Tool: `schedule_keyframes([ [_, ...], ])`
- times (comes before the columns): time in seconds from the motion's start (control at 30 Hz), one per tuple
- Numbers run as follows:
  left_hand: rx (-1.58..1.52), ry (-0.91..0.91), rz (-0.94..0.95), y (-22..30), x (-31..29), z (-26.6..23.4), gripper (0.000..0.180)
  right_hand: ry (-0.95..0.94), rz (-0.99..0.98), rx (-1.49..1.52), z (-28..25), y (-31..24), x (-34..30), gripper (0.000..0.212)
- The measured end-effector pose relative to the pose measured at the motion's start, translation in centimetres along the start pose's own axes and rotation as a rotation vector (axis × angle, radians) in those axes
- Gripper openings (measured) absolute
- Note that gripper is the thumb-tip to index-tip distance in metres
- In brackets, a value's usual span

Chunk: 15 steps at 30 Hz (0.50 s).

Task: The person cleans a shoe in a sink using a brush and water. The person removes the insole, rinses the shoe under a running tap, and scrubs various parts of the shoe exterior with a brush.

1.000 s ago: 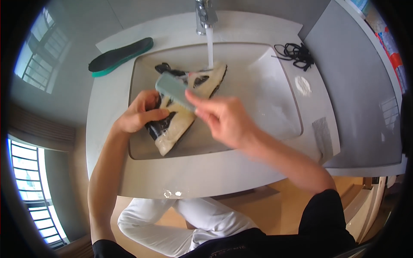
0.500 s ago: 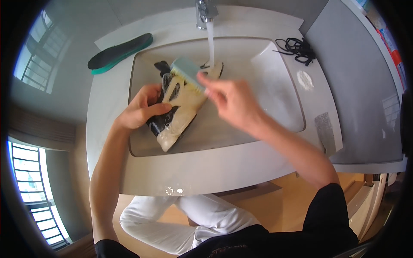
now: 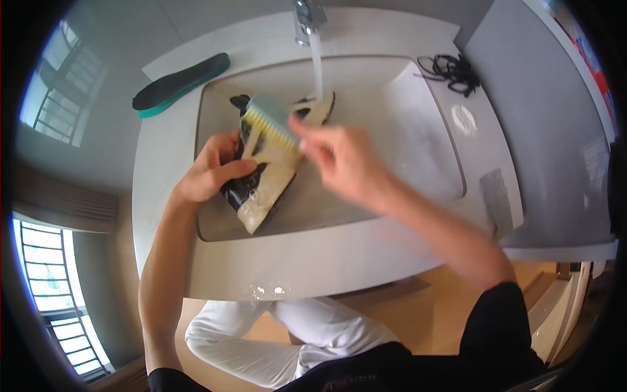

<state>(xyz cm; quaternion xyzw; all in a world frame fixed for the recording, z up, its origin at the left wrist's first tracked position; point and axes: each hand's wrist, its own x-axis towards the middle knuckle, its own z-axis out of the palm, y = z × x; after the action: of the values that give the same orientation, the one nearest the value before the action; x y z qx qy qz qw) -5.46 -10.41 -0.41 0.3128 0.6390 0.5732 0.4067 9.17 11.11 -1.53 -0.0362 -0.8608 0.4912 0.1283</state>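
Head view, looking down from the wearer: nearest, along the bottom of the frame, are white trousers [image 3: 333, 326] and black sleeves [image 3: 496, 323], with bare forearms reaching up over the pale counter [image 3: 339, 258]. At centre-left, the left hand [image 3: 212, 171] pinches the edge of a black-and-cream shoe [image 3: 271, 183], thumb flat on the upper face, the other fingers mostly hidden behind it. That shoe lies slantwise in the left half of the sink [image 3: 405, 144], 1 end toward the lower left, the other up near the tap, and it looks wet and soapy. Just right of centre, the right hand [image 3: 346, 157] has its fingers closed on a pale blue brush [image 3: 269, 117], yellow bristles turned toward the shoe; blurred as they are, I can't tell how firmly they touch it.

Farther off, at the right of the frame, a grey patch [image 3: 495, 195] and a whitish oval smear [image 3: 464, 120] mark the counter. Black laces [image 3: 457, 73] lie bunched at the upper right, a black-and-green insole [image 3: 181, 83] at the upper left. At the top, water [image 3: 317, 65] streams from a chrome tap [image 3: 308, 19].
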Motion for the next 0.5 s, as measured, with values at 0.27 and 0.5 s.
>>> schedule_keyframes([
  [0.27,-0.001,0.061,-0.02,0.3,0.3,0.6,0.036,-0.096,0.001,-0.209,-2.4,0.0,0.3,0.047],
  [0.5,-0.004,0.052,-0.026,0.9,-0.3,0.2,0.033,-0.417,-0.29,0.058,-5.5,1.9,0.5,0.043],
])
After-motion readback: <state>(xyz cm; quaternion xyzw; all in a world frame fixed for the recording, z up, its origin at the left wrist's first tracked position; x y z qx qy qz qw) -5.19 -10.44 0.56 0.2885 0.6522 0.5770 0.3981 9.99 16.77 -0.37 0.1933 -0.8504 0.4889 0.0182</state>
